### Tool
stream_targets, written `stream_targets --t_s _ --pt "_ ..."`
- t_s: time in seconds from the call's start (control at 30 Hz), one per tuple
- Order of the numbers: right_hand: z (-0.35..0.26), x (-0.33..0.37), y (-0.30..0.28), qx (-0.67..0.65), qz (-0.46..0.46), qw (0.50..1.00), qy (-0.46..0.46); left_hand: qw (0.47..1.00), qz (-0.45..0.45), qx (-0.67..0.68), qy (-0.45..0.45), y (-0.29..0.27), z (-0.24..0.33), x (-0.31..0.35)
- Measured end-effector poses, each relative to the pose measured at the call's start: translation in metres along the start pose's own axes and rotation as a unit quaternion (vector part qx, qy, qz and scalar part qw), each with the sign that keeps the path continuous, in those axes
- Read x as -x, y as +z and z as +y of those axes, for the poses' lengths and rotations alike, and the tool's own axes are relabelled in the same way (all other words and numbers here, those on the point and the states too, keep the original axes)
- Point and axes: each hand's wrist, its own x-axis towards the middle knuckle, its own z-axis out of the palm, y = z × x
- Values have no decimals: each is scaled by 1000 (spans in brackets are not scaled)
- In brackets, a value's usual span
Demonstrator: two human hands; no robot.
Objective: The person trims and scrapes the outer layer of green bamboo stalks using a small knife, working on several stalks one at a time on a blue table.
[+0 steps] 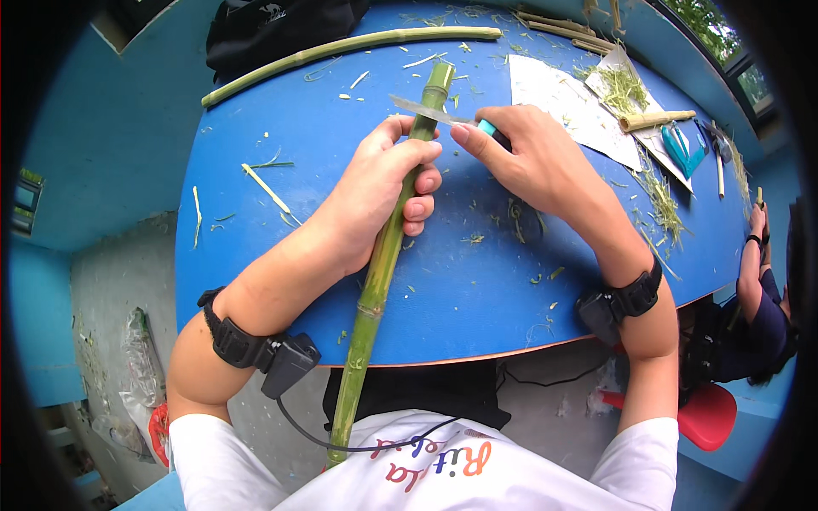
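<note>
A green bamboo stalk (379,272) lies lengthwise on the blue table (281,247), running from my lap to the table's middle. My left hand (379,187) is wrapped around its upper part. In my right hand (528,157) is a knife with a light-blue handle (486,128). Its metal blade (422,109) points left and lies across the stalk near the top end, just above my left thumb.
A longer bamboo pole (341,48) lies across the table's far side. Green shavings and splinters are scattered about. White paper sheets (567,106), a short bamboo piece (656,120) and blue-handled scissors (682,149) sit at the right. Another person's arm (754,264) is at the right edge.
</note>
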Motion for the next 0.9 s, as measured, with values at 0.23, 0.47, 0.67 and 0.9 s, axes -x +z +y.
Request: stream_targets --t_s 0.23,0.47,0.67,0.9 --pt "-8 2 -1 17 -10 1000 -7 1000 0 -2 -11 -6 0 -4" --pt "-8 2 2 36 -8 999 -7 998 10 -64 -2 -3 -2 -2" --pt "4 -12 7 74 69 995 -10 999 3 -44 -13 -10 -1 -6" --pt "-10 -1 -2 46 4 999 -19 1000 10 -29 7 -11 -3 -9"
